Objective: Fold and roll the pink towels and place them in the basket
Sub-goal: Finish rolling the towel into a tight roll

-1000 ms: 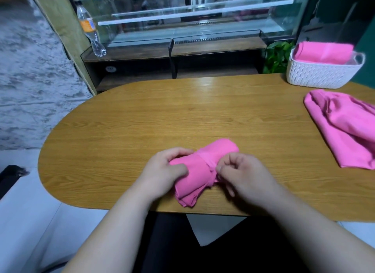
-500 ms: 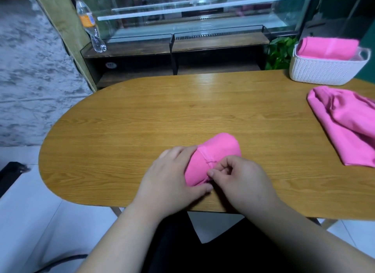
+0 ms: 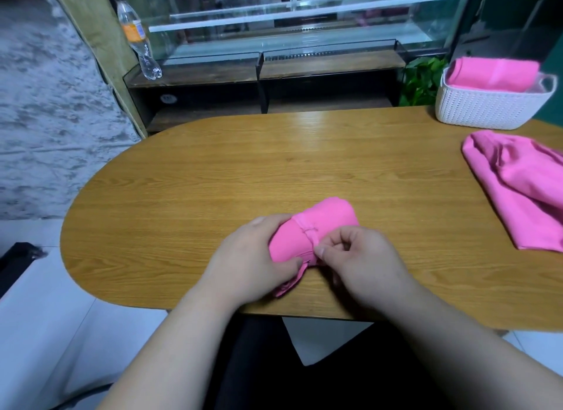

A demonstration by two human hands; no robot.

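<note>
A rolled pink towel lies near the front edge of the wooden table. My left hand grips its near end, thumb over the roll. My right hand pinches the towel's hem at the middle of the roll, fingers curled. A loose pink towel lies crumpled at the right of the table. The white woven basket stands at the far right corner with a rolled pink towel inside it.
Behind the table runs a dark shelf unit with a glass display case. A plastic bottle stands on its left end. A green plant sits left of the basket. White floor tiles lie below.
My left hand has wrapped further round the near end of the roll. My right hand has shifted along the hem, and the roll is tighter and more compact than a second ago.
</note>
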